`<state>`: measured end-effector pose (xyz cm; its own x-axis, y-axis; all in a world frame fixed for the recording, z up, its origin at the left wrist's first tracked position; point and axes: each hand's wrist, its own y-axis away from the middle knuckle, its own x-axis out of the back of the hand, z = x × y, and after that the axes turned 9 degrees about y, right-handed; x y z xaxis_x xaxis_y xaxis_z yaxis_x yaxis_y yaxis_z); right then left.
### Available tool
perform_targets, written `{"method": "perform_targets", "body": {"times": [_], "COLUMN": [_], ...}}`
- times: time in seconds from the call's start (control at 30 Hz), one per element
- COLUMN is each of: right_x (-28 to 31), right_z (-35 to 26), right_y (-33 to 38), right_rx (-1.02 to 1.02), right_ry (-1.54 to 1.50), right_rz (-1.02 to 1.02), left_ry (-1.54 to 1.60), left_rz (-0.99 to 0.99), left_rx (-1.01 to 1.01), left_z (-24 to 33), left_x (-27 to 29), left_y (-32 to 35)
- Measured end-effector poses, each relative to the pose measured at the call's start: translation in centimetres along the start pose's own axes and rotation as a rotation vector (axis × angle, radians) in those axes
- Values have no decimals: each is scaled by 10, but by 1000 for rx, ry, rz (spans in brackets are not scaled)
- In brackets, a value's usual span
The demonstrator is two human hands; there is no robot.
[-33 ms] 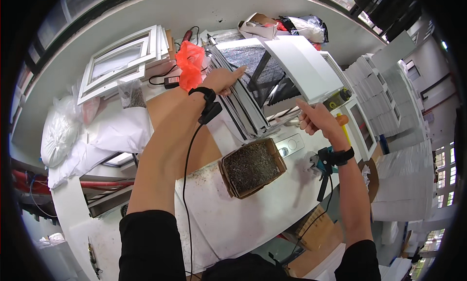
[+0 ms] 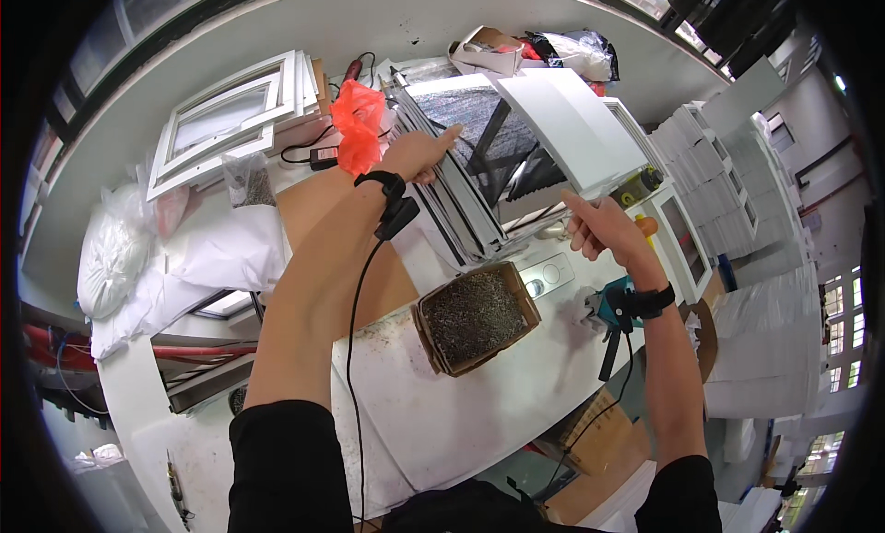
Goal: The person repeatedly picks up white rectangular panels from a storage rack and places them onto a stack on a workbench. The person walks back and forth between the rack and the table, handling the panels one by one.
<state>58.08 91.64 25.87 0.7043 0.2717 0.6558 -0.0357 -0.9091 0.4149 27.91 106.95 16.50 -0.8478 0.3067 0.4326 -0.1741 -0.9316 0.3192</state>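
Observation:
My left hand (image 2: pixel 414 153) is over the left side of a stack of dark and silver framed panels (image 2: pixel 461 201). Its fingers are curled in and its thumb sticks out toward the far right. My right hand (image 2: pixel 608 229) hovers by the stack's right end, also with curled fingers and an outstretched thumb. Nothing shows in either hand. Nearer to me, a cardboard box (image 2: pixel 426 335) full of small dark metal pieces stands on the white table (image 2: pixel 415 422). A white device with a round dial (image 2: pixel 553 273) lies beside it, and a teal tool with a black handle (image 2: pixel 610 316) is below my right wrist.
White frames (image 2: pixel 221 118) lean at the far left, near a red plastic bag (image 2: pixel 358 118) and a clear bag of small parts (image 2: pixel 249 180). White panels (image 2: pixel 576 123) lie beyond the stack. A dark cable (image 2: pixel 354 349) runs from my left wrist strap. White stacks (image 2: pixel 765 302) stand at the right.

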Motion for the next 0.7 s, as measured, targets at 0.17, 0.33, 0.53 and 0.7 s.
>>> {"method": "perform_targets", "body": {"times": [0.17,0.33,0.53,0.7], "right_x": [-50,-156,-225,-256], "right_z": [32,122,194,219], "right_y": [106,181,265,308], "right_rx": [100,-84,-42,62], "right_ry": [-61,-108,-171,-10], "right_rz": [-316,-640,-831,-944], "left_ry": [308,655,526,529], "left_rz": [189,133,59,42], "left_rx": [-30,44,273,352], "left_z": [-49,-113,-168,-201], "left_x": [-35,-118,-201,-258], "left_y": [110,309,502,601]}}
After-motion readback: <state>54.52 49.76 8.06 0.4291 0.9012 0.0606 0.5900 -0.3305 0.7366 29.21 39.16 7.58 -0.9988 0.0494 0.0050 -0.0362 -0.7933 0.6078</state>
